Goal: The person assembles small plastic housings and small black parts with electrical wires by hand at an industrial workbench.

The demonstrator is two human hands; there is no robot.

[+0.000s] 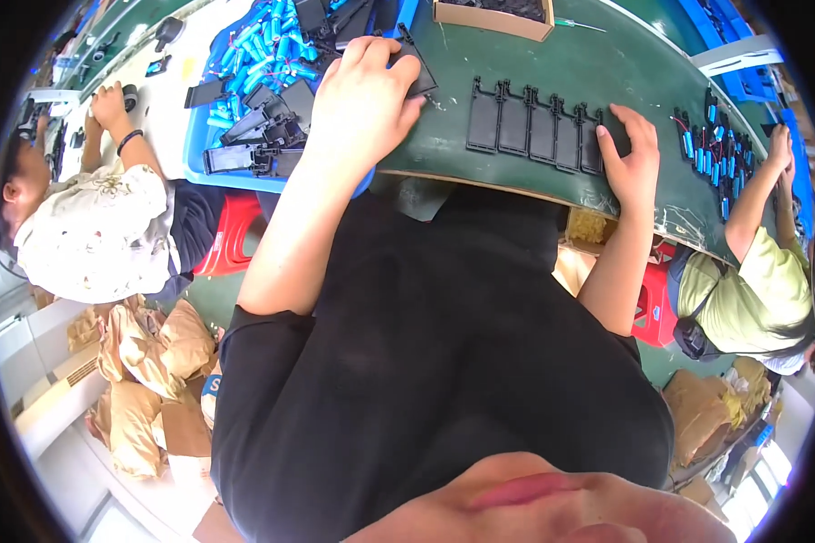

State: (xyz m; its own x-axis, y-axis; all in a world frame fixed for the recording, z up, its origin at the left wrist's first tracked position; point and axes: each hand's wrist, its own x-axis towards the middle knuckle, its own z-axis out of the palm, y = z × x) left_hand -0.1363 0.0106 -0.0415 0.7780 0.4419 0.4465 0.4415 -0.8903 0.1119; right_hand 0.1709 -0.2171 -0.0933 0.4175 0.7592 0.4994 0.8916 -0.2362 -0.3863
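Observation:
My left hand (362, 100) is closed on a black plastic panel (416, 71) at the right edge of a blue tray (193, 149). Part of that panel is hidden under the fingers. Blue cylindrical cells (267, 41) with thin wires fill the tray, mixed with loose black plastic panels (261, 127). To the right, several similar black panels (514, 127) lie side by side in a row, clips pointing away from me. My right hand (634, 158) rests at the row's right end, thumb and fingers apart, thumb beside the last panel.
A cardboard box (493, 20) of dark parts stands at the far side of the green table (426, 158), near a thin green-handled tool (578, 24). Wired blue cells (715, 158) lie at the right. Other people work at left (100, 226) and right (747, 290).

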